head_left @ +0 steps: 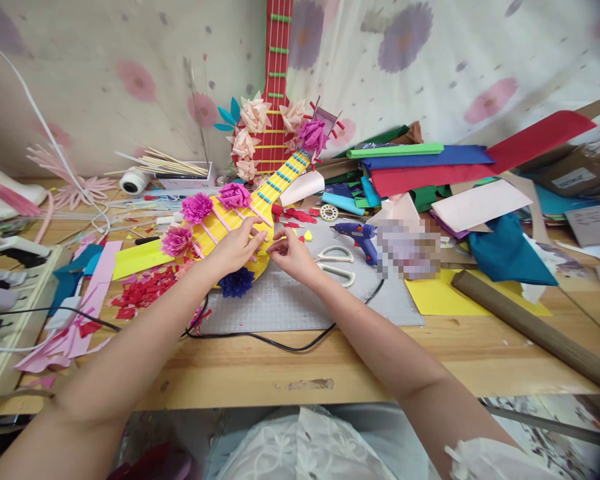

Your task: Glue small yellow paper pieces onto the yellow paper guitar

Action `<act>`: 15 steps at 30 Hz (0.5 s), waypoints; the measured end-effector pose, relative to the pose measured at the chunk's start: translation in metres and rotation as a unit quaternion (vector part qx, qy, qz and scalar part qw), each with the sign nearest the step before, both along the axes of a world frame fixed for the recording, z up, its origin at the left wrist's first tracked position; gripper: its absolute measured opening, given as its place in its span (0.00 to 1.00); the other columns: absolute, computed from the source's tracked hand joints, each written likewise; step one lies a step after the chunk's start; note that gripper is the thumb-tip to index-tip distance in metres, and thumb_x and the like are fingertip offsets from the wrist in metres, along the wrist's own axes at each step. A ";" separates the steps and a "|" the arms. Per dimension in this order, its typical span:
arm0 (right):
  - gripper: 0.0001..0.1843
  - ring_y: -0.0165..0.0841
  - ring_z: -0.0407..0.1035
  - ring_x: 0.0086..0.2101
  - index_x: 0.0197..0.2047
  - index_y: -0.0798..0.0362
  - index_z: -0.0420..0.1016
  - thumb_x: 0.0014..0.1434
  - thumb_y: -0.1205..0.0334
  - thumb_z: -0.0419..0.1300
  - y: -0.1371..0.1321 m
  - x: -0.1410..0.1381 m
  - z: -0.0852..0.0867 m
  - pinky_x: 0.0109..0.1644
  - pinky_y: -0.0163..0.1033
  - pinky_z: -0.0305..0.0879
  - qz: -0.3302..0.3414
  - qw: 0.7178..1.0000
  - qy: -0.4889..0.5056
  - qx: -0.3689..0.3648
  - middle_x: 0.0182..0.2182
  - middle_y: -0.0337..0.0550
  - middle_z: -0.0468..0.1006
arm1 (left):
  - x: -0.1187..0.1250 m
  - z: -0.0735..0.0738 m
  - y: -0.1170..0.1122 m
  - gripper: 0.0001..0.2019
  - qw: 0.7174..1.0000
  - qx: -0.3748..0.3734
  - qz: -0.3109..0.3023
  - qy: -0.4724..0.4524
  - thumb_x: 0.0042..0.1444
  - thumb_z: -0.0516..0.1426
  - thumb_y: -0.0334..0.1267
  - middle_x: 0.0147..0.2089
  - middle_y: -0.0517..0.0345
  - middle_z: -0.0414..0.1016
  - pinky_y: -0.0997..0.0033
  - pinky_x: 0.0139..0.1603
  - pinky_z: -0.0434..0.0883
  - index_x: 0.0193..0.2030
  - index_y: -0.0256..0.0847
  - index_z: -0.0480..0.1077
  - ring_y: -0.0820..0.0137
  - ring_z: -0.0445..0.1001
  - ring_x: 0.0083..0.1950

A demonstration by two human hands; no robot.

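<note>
A yellow paper model lute [267,227] lies slanted on the grey cutting mat, its neck pointing to the upper right. It carries teal frets, pink strips, magenta flowers [235,195] on the left side and a dark blue flower [237,283] at the bottom. My left hand [240,245] rests over the lute's body, its fingers stretched out. At the body's right edge is my right hand [294,255], thumb and fingers drawn together in a pinch. Whatever may sit between those fingertips is too small to make out.
A blue glue gun [359,235] and white-handled scissors [336,254] lie right on the cutting mat [300,310]. Behind stands a red model lute [277,80] with pale flowers. Coloured paper [430,175] is heaped right; a power strip [25,313] sits left. A black cable [280,345] crosses the front.
</note>
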State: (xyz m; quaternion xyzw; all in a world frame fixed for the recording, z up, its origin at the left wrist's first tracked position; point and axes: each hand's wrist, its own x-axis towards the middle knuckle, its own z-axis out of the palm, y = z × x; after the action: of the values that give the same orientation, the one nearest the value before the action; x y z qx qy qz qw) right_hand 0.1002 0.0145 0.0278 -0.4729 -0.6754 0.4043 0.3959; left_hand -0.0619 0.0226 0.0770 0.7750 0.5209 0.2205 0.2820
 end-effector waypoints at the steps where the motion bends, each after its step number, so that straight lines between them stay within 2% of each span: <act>1: 0.16 0.30 0.72 0.32 0.37 0.48 0.54 0.45 0.72 0.53 0.000 0.000 -0.001 0.38 0.39 0.66 0.000 1.000 0.005 -0.008 0.30 0.36 0.77 | 0.000 0.000 0.000 0.18 1.000 0.000 0.001 -0.001 0.60 0.44 0.49 0.44 0.54 0.72 0.71 0.31 0.69 0.53 0.42 0.57 0.74 0.72 0.24; 5: 0.16 0.30 0.72 0.31 0.37 0.48 0.54 0.45 0.71 0.53 0.001 0.001 -0.002 0.37 0.39 0.66 -0.002 0.999 0.018 -0.039 0.30 0.36 0.77 | 0.001 -0.001 0.001 0.18 1.000 -0.004 0.001 -0.008 0.60 0.45 0.48 0.42 0.53 0.72 0.71 0.30 0.69 0.52 0.42 0.57 0.73 0.73 0.26; 9: 0.16 0.29 0.71 0.28 0.35 0.48 0.55 0.43 0.72 0.55 0.000 0.002 0.003 0.35 0.39 0.66 -0.017 0.991 0.062 -0.116 0.29 0.35 0.77 | 0.002 -0.002 0.002 0.17 0.999 -0.023 0.015 -0.028 0.60 0.45 0.48 0.42 0.52 0.72 0.73 0.26 0.69 0.52 0.43 0.57 0.72 0.73 0.28; 15: 0.17 0.27 0.70 0.25 0.32 0.50 0.55 0.43 0.75 0.58 -0.006 0.001 0.023 0.34 0.36 0.67 -0.054 0.950 0.169 -0.258 0.25 0.35 0.76 | 0.004 0.000 0.003 0.16 0.997 -0.059 0.038 -0.040 0.60 0.46 0.46 0.42 0.49 0.73 0.72 0.25 0.70 0.51 0.41 0.56 0.70 0.74 0.30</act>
State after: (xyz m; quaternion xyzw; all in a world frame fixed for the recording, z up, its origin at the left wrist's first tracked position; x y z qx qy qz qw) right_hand 0.1013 0.0089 0.0505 -0.5197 -0.4443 0.6169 0.3898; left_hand -0.0575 0.0251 0.0769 0.7272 0.5504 0.2304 0.3394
